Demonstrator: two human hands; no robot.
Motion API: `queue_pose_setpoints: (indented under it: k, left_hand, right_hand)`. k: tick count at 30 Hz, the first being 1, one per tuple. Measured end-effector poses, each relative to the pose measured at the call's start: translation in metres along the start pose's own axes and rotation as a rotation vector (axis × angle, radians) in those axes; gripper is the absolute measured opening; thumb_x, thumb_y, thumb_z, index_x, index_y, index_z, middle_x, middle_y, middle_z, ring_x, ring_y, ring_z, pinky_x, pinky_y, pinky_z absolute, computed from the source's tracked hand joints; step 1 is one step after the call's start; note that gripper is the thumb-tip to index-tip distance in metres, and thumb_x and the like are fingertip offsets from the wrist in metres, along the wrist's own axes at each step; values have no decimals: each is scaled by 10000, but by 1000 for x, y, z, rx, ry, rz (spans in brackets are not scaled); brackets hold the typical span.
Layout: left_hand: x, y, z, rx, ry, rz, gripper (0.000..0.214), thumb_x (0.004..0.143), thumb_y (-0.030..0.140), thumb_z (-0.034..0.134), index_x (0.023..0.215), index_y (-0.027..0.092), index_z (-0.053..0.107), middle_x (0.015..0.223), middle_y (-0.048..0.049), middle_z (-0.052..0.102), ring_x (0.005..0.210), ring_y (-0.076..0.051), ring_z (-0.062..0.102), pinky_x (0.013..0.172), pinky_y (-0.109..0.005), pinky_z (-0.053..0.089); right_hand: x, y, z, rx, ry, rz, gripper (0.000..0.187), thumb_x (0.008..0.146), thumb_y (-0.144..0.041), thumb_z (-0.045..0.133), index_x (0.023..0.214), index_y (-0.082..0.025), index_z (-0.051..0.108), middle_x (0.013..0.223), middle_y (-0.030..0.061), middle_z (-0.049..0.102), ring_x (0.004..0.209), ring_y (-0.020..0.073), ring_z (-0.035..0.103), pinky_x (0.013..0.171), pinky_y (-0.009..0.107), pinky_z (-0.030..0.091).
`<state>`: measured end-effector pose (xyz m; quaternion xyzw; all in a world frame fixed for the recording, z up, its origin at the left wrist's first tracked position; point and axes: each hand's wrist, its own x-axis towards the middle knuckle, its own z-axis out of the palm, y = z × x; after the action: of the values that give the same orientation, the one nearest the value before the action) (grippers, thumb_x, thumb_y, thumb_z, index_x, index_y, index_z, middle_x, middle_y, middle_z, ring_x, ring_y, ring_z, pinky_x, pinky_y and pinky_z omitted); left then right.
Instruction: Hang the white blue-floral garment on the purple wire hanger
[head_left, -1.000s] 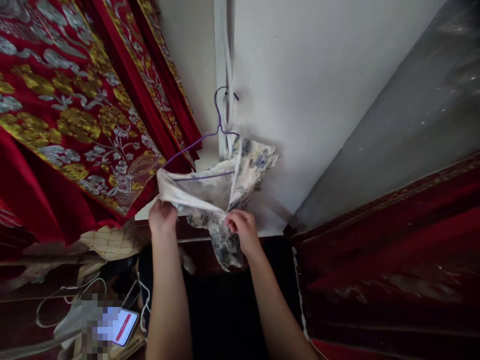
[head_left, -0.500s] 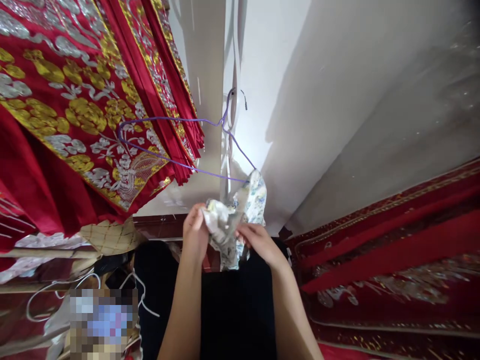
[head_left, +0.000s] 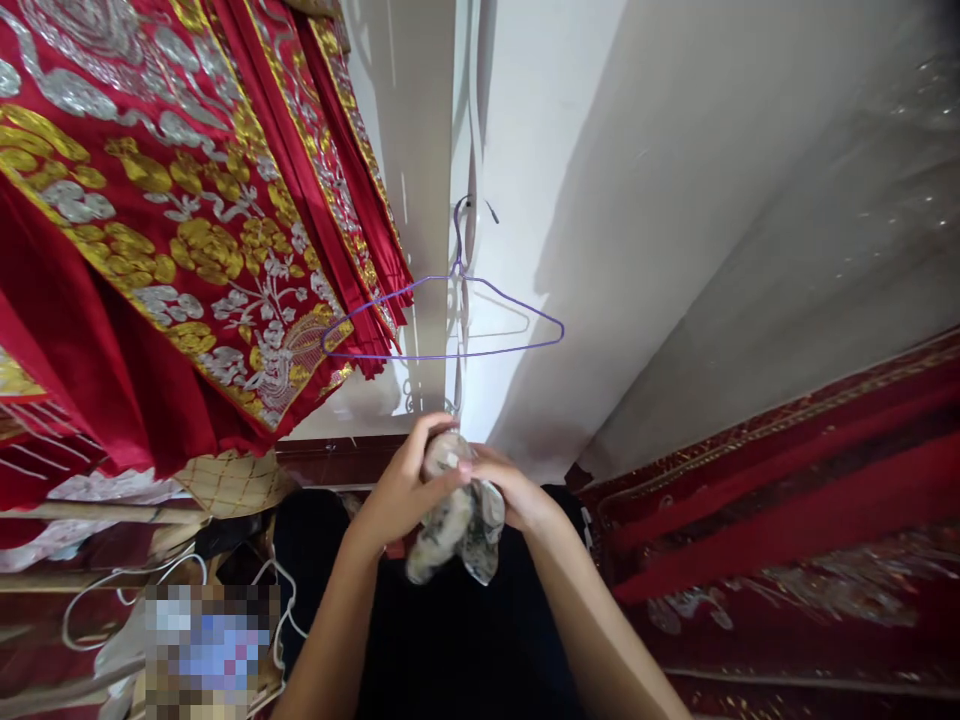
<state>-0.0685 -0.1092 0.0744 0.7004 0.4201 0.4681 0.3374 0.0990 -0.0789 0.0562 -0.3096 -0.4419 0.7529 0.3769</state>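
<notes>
A light patterned cloth garment (head_left: pixel 442 535), bunched up and partly blurred, is gathered between my two hands in front of my dark clothes. My left hand (head_left: pixel 416 475) wraps round its upper left side, thumb lying across the front. From the right, my right hand (head_left: pixel 506 485) grips the same cloth; some of its fingers are hidden behind the fabric. Above the hands, a purple wire hanger (head_left: pixel 517 350) hangs by its hook with no cloth on it. The garment and the hanger are apart.
Red cloth embroidered in gold and silver (head_left: pixel 202 250) hangs at the upper left, overlapping the hanger's left end. A white wall (head_left: pixel 637 180) stands ahead. Red decorated panels (head_left: pixel 787 540) run along the right. White cable (head_left: pixel 97 575) and a wooden pole (head_left: pixel 112 514) lie lower left.
The garment has come off the hanger's right end and is now bunched in both hands. The hanger has swung from a tilted position to nearly level.
</notes>
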Motion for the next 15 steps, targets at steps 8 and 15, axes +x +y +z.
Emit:
queue_pose_setpoints:
  k: [8, 15]
  left_hand:
    - [-20, -43, -48, 257, -321, -68, 169, 871, 331, 627, 886, 209, 744, 736, -40, 713, 640, -199, 646, 580, -248, 467]
    - [-22, -50, -103, 272, -66, -26, 209, 703, 429, 749, 648, 232, 705, 575, -14, 657, 511, -201, 593, 537, -262, 466]
  right_hand:
    - [40, -85, -31, -706, 202, -657, 255, 732, -168, 609, 963, -191, 715, 938, 40, 708, 798, 169, 614, 746, 289, 467]
    - [102, -91, -87, -896, 285, -633, 225, 680, -208, 541, 826, -147, 700, 748, 21, 660, 710, 169, 567, 670, 273, 427]
